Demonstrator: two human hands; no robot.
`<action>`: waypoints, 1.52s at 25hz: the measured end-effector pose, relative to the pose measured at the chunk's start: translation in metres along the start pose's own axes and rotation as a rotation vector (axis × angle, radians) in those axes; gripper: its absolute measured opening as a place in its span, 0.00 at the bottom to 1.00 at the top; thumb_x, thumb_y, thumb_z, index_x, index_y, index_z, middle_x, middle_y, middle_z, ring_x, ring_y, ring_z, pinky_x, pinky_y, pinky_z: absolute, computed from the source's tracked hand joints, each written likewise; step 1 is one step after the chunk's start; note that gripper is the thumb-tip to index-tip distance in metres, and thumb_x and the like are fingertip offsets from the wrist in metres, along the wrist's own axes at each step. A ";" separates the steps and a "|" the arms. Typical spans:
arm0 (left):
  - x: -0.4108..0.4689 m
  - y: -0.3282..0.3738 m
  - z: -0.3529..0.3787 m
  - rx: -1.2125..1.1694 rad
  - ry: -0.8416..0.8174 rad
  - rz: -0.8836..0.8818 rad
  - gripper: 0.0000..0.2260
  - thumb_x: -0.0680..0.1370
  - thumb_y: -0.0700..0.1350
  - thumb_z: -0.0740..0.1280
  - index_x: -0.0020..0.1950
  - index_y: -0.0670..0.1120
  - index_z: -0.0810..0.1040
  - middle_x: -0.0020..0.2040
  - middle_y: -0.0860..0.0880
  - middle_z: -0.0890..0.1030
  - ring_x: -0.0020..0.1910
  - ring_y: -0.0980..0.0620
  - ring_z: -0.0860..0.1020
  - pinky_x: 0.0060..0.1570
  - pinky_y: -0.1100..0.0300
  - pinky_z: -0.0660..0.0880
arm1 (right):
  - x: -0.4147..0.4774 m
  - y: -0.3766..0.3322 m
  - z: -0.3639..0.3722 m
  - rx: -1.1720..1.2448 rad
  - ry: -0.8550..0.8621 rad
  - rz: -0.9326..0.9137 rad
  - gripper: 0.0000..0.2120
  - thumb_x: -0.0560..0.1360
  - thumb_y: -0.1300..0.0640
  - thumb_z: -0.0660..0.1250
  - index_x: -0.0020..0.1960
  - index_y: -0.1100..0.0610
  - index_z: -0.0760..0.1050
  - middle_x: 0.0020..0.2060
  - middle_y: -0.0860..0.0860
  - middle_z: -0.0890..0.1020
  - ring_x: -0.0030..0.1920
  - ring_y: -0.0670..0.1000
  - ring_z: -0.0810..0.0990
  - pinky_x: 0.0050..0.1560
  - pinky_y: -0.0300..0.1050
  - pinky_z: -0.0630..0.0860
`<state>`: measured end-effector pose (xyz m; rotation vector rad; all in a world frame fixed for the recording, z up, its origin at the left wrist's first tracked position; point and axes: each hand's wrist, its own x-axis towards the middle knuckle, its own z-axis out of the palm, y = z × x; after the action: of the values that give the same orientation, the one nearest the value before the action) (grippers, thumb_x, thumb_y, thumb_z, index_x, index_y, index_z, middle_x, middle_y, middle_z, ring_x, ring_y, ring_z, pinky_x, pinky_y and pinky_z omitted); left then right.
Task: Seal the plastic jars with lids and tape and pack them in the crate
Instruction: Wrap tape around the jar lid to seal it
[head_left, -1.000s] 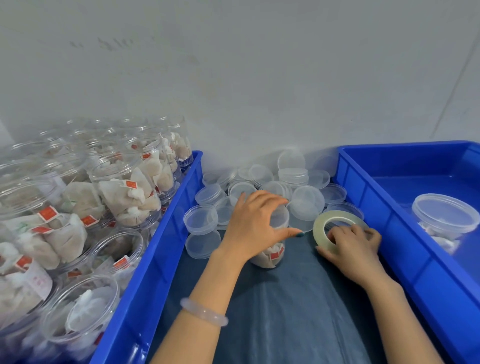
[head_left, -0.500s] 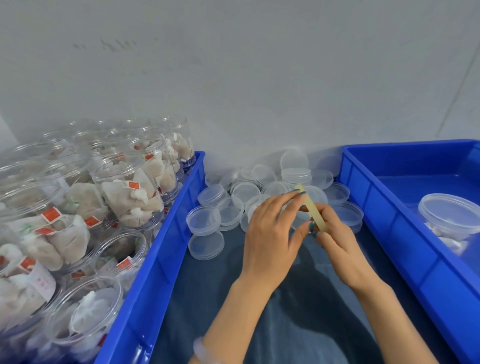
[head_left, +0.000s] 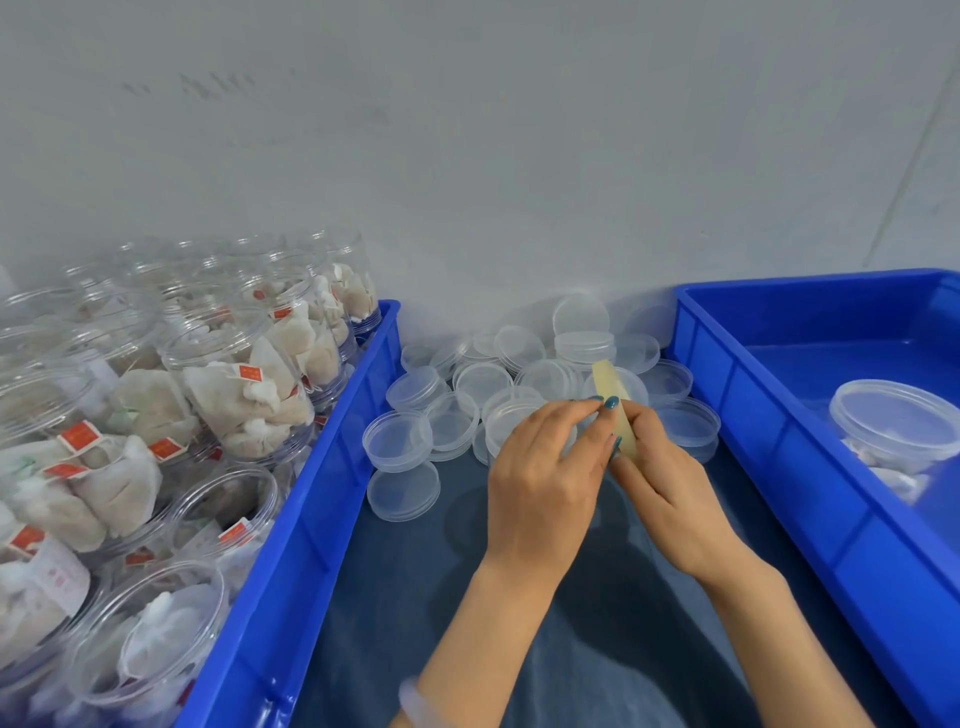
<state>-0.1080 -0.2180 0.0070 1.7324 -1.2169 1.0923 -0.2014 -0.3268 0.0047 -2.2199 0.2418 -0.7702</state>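
While my left hand (head_left: 540, 483) and right hand (head_left: 670, 499) meet above the middle of the table (head_left: 623, 649), the fingers (head_left: 597, 431) of both clamped on the tape roll (head_left: 614, 405) held edge-on, loose lids (head_left: 483, 384) lie heaped at the far edge between the left crate (head_left: 322, 499) of open jars (head_left: 244, 384) and the right crate (head_left: 769, 431) holding one lidded jar (head_left: 893, 431).

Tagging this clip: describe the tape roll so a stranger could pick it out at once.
Between the blue left crate and right crate lies a dark cloth with clear lids heaped by the wall. In front of that heap the left hand and right hand hold the tape roll, seen edge-on. It alone is yellowish; the lids are colourless.
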 end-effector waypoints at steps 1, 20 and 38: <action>-0.001 -0.001 0.001 0.001 0.011 0.022 0.08 0.79 0.41 0.70 0.57 0.44 0.84 0.53 0.49 0.84 0.52 0.52 0.81 0.53 0.61 0.77 | 0.000 0.001 0.001 0.016 0.000 0.000 0.13 0.82 0.54 0.57 0.65 0.49 0.66 0.42 0.51 0.80 0.43 0.52 0.80 0.46 0.62 0.77; 0.017 -0.020 -0.014 -0.595 -0.386 -0.512 0.28 0.78 0.67 0.54 0.74 0.56 0.63 0.72 0.61 0.68 0.70 0.67 0.64 0.69 0.64 0.66 | 0.003 -0.006 -0.003 0.221 0.092 -0.147 0.13 0.78 0.45 0.59 0.54 0.49 0.79 0.37 0.44 0.76 0.39 0.51 0.75 0.41 0.52 0.72; 0.046 -0.006 -0.045 -1.000 -0.403 -0.730 0.13 0.79 0.58 0.60 0.44 0.50 0.77 0.32 0.58 0.74 0.33 0.60 0.71 0.38 0.67 0.71 | 0.011 0.005 -0.023 1.239 -0.254 0.130 0.17 0.78 0.45 0.64 0.45 0.59 0.76 0.30 0.50 0.67 0.31 0.49 0.65 0.50 0.48 0.75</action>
<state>-0.1036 -0.1910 0.0655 1.3686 -0.9382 -0.3037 -0.2057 -0.3483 0.0186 -1.0779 -0.1915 -0.3622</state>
